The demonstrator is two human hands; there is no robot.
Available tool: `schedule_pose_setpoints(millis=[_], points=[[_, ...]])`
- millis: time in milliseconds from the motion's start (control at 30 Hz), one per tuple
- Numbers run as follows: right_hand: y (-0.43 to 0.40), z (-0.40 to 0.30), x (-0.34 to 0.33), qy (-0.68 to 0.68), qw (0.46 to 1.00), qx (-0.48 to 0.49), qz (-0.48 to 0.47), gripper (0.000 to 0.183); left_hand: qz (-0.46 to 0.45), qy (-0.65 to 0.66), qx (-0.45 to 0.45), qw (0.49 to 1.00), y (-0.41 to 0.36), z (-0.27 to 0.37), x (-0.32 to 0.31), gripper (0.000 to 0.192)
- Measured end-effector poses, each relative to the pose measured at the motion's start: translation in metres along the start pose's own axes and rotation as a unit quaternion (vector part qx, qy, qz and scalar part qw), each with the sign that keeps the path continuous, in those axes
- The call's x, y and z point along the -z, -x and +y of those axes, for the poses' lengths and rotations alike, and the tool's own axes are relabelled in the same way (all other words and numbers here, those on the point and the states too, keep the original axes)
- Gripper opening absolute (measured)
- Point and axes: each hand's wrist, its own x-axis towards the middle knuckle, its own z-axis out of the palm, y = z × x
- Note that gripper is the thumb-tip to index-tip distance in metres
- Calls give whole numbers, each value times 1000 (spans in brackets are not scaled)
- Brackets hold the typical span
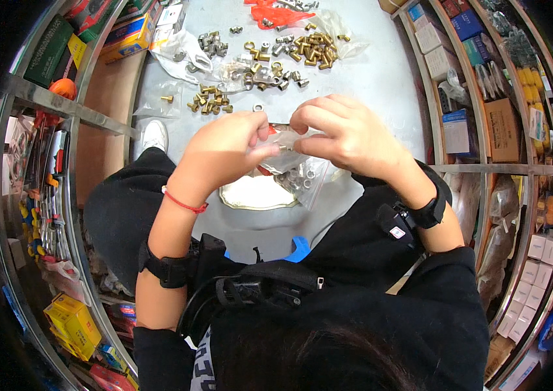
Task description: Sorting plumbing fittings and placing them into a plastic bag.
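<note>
A clear plastic bag [288,160] is stretched between my two hands, in front of my lap. My left hand [230,144] pinches its left side, thumb towards the middle. From the other side, the curled fingers of my right hand [345,134] grip the bag. A small metal fitting [284,147] shows between the fingertips; whether it lies inside the bag is unclear. Just below hangs or lies a zip bag of metal rings [308,178], partly over a pale tray with a scalloped rim [257,195]. Something red behind the bag is mostly hidden.
Brass elbow fittings [315,49], brass threaded fittings [210,100] and silver-coloured fittings [213,44] lie in piles on the grey floor. Around them are a white plastic bag [183,49] and a red plastic bag [276,17]. Stocked metal shelves [105,119] flank both sides.
</note>
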Motion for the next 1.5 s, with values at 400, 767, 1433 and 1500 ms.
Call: schedule_pose_setpoints(millis=[400,767,1433,1500], points=[[2,-3,-3,-47,997,-30,-48,16,-72,-88,10,993,-1,-8,4,22],[40,28,-105,-143,938,-234,-210,10,151,-208,0,966,21,-21,9,20],[98,223,-288,-14,799,-580,-161,57,82,-151,258,951,-4,-21,27,21],[92,226,-299,-28,802,-576,-152,63,96,-161,277,942,-6,-23,29,20]])
